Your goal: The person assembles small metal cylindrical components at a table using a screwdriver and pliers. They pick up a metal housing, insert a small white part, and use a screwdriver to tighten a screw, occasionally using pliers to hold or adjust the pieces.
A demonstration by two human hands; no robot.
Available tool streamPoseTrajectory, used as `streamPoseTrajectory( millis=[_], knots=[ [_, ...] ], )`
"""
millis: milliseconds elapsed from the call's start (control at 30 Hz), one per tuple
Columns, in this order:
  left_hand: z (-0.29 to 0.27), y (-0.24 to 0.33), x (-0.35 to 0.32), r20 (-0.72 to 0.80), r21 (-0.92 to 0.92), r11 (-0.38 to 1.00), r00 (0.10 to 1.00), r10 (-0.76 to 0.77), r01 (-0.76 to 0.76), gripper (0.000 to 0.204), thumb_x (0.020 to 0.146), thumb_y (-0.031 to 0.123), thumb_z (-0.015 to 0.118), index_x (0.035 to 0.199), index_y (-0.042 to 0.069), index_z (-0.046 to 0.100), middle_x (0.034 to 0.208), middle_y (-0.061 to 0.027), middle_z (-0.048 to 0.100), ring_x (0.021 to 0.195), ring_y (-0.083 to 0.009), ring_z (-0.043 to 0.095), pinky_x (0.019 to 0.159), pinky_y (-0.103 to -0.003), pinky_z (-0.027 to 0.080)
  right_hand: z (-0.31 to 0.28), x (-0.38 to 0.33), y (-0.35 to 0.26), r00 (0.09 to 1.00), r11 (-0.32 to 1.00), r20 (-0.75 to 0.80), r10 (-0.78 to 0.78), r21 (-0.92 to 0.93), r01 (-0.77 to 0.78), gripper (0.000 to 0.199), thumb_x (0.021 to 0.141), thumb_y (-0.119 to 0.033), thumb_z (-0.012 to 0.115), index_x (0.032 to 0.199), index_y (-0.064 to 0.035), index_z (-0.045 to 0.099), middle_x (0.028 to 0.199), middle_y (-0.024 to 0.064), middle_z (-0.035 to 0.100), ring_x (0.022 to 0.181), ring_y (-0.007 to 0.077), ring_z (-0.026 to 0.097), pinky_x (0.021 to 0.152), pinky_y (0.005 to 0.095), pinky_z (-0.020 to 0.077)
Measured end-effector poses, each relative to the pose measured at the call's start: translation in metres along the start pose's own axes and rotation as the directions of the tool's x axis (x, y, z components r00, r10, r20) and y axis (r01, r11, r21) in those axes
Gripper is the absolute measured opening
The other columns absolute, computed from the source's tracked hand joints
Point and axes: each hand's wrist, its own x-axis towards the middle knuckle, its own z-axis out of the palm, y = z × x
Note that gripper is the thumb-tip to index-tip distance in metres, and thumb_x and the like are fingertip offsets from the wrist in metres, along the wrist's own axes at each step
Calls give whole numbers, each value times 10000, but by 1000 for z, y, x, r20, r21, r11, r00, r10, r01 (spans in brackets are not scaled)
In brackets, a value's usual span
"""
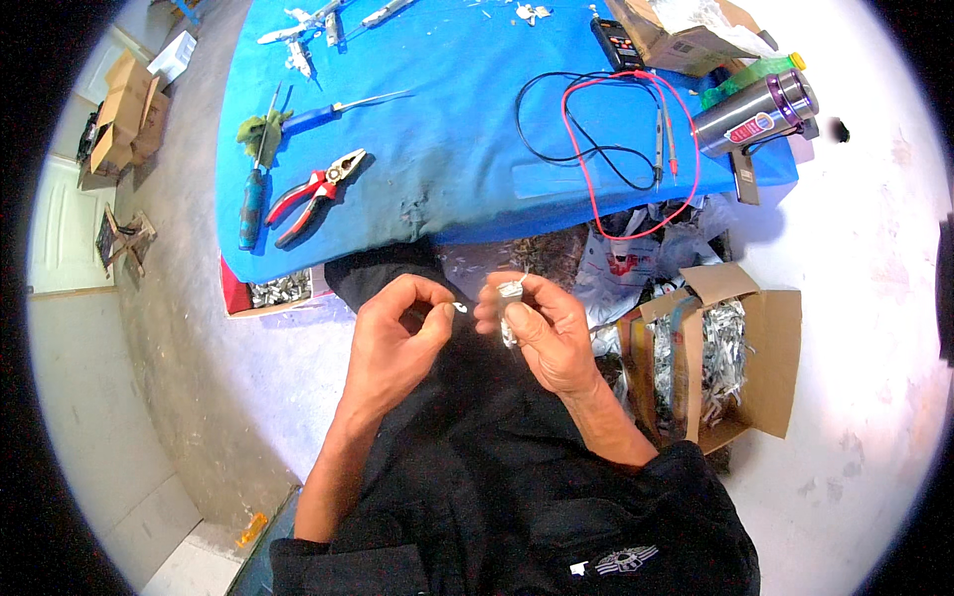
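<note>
Just off the near edge of the blue-covered table (447, 109), I see the left hand (391, 333) pinching a small whitish scrap (460, 307), the right hand (555, 338) clasping a silvery-white piece (510, 290) beside it.

A tiny white bit (459, 308) pokes out of the left-hand grip (396, 323), pinched at the thumb tip. A bigger, silver-white piece (510, 290) sits in the right-hand grip (549, 338), partly hidden by the thumb. They are near each other, not touching.
</note>
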Motion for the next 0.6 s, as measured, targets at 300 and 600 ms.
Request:
streamPoseTrajectory(
  millis=[300,600],
  knots=[
    [3,1,1,-40,213,942,961,273,-259,135,945,3,724,1079,-1,741,984,-91,745,872,-158,688,761,-278,539,2,0,-7,999,991,29,28,-135,-23,371,1052,-136,627,1376,46,621,1180,105,667,1029,169,690,899,330,593],
    [-8,24,-2,60,346,780,842,536,-521,280,908,-8,734,1180,59,745,1191,-154,723,1010,-331,742,839,-397,604,13,-1,-12,992,919,108,61,-394,-13,312,1009,-79,625,1290,52,661,1091,80,672,954,136,654,816,285,538]
  ],
)
